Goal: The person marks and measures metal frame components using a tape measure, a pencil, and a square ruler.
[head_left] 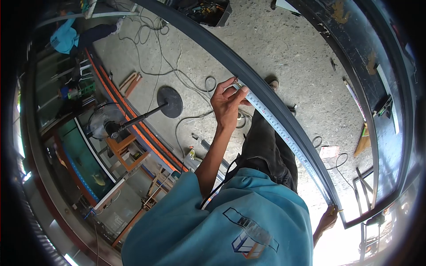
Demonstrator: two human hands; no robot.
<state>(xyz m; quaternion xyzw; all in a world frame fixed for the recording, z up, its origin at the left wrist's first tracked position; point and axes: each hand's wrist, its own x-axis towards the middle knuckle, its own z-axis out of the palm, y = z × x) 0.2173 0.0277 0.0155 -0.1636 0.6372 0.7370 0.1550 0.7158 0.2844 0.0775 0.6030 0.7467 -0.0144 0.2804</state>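
The long dark frame rail (pixel 248 75) is being followed diagonally from the top of the view down to its corner at lower right. The tape measure (pixel 284 133) is being laid flat along the rail's near edge, touching it all the way.

The left hand (pixel 227 105) is being held at the tape's upper end. There the blade is being pinched between thumb and forefinger and pressed against the rail, with the other fingers curled in.

The right hand (pixel 327 219) is being held at the tape's lower end, just beside the corner. Its fingers are looking curled, but it is being washed out by glare, so its grip cannot be told. Between the two hands the tape is being stretched straight, passing over the person's dark trousers (pixel 266 150).

Beyond the rail, open concrete floor (pixel 288 44) is being shown, running across to the opposite side of the frame. On the near side the room is being narrowed. Loose cables (pixel 177 66) are being seen looped on the floor near the left hand, a fan (pixel 106 122) is standing well apart further left, and a tool tray (pixel 206 11) is lying past the rail's top end.
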